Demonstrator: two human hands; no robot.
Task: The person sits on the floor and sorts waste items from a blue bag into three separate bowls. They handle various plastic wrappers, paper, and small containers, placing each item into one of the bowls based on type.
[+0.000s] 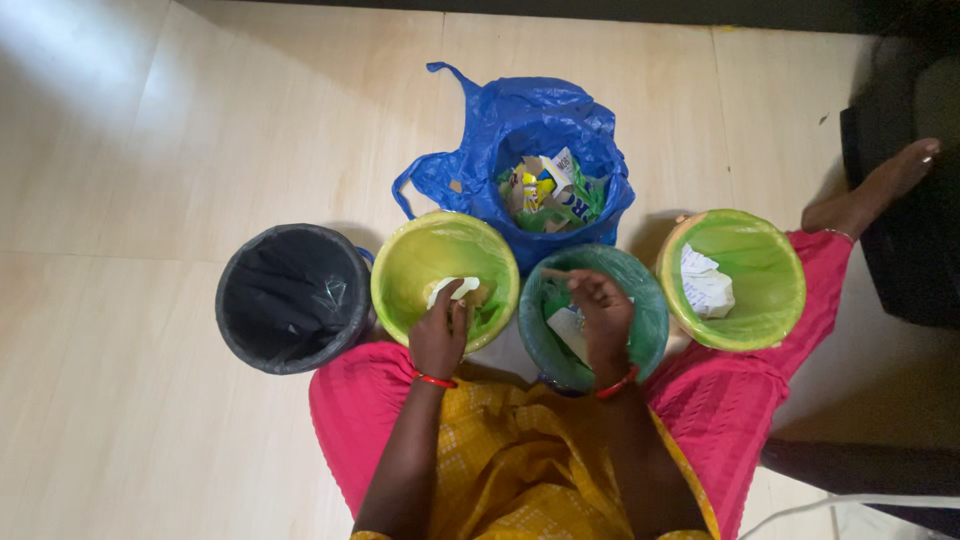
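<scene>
Over the yellow-green bin (445, 275), the left hand (440, 335) pinches a white scrap (452, 290); the right hand (603, 315), fingers curled narrow, holds a brown stick (555, 273). Four bins, one blue bag (530, 130).

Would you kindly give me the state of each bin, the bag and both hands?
Black bin: lined, looks empty.
Yellow-green bin: lined, holds a white scrap.
Teal bin: lined, paper inside.
Right green bin: lined, crumpled paper inside.
Blue bag: open, full of wrappers.
Left hand: touching the scrap.
Right hand: over teal bin, grip unclear.
</scene>
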